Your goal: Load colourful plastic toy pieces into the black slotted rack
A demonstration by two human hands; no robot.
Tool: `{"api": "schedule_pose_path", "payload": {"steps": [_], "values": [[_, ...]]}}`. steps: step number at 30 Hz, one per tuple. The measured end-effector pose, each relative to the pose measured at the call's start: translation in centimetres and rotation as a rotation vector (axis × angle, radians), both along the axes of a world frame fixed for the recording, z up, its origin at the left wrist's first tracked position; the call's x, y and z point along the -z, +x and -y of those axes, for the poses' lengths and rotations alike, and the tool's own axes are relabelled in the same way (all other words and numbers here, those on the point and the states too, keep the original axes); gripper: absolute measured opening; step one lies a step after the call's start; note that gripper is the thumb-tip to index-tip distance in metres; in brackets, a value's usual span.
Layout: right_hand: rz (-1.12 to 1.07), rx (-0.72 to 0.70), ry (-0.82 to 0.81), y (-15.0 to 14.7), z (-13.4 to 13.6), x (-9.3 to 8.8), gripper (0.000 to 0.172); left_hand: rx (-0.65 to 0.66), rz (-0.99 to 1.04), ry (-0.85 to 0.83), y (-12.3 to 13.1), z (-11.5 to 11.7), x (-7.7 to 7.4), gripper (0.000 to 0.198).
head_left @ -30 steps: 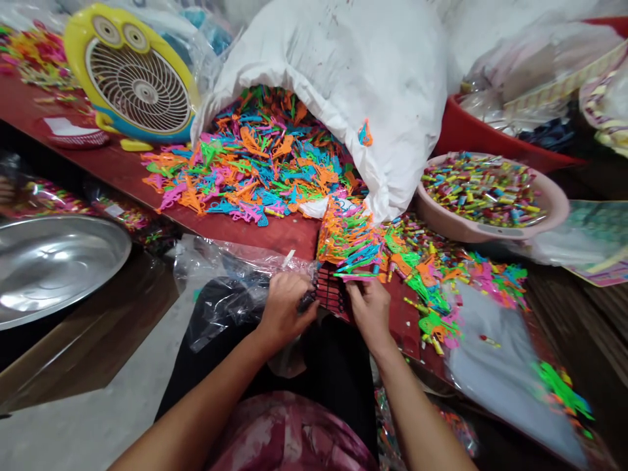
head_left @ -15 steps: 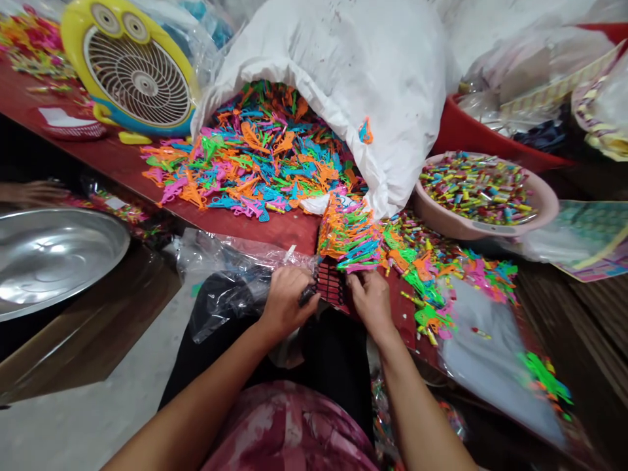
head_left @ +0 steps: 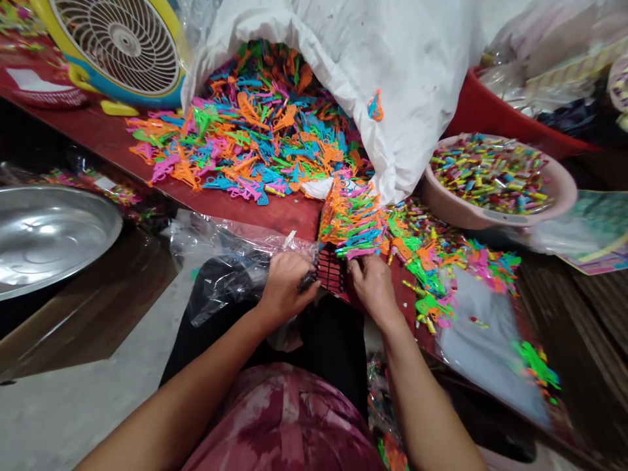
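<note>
A black slotted rack lies at the table's front edge. Upright in its far part stands a packed row of small plastic toy pistols in orange, blue, green and pink. My left hand is closed on the rack's left side, with a dark piece showing beside the thumb. Just in front of the row, my right hand has its fingers pinched together near the rack's right side; what sits between the fingertips is hidden. Behind, a heap of loose toy pistols spills from a large white sack.
A pink basin of wrapped candies stands at the right. Clear plastic bags lie left of my hand, flat bags at right. A yellow-and-blue fan and a steel bowl are at left.
The view has shifted, so the table's things sit higher in the picture. Both hands stay at the rack with little movement. A co-worker's hand at the left edge is out of sight now.
</note>
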State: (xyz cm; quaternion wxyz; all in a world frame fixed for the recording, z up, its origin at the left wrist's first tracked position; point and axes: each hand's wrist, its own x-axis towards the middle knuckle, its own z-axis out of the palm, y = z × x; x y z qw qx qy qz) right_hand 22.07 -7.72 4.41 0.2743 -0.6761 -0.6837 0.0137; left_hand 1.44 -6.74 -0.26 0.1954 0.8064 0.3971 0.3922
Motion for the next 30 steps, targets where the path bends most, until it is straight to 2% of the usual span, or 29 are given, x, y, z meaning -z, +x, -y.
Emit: {"api": "schedule_pose_path", "payload": {"steps": [5,9,13,16,20,24,26,30], "values": [[-0.023,0.011,0.033,-0.1,0.2,0.9,0.02,-0.001,0.004,-0.002,0.1,-0.1,0.0,0.017],[-0.096,0.001,0.036,0.2,0.2,1.9,0.024,0.006,0.012,0.016,0.1,-0.1,0.1,0.018],[-0.321,-0.034,0.076,0.5,0.3,2.4,0.019,-0.005,0.017,0.013,0.1,0.0,0.2,0.017],[-0.465,-0.048,0.092,0.4,0.4,2.5,0.022,-0.011,0.009,0.011,0.2,0.0,0.2,0.017],[-0.458,0.014,0.096,0.2,0.4,2.6,0.018,-0.027,-0.008,0.019,0.2,0.1,0.1,0.016],[-0.471,0.048,0.174,-0.1,0.6,2.5,0.018,-0.041,-0.019,0.019,0.5,0.2,-0.5,0.013],[-0.465,0.026,0.193,-0.2,0.8,2.2,0.017,-0.081,-0.04,0.01,1.0,0.0,-0.9,0.014],[-0.402,-0.017,0.191,-0.2,1.2,1.8,0.017,-0.255,-0.091,0.004,2.5,-1.0,-1.2,0.023]]}}
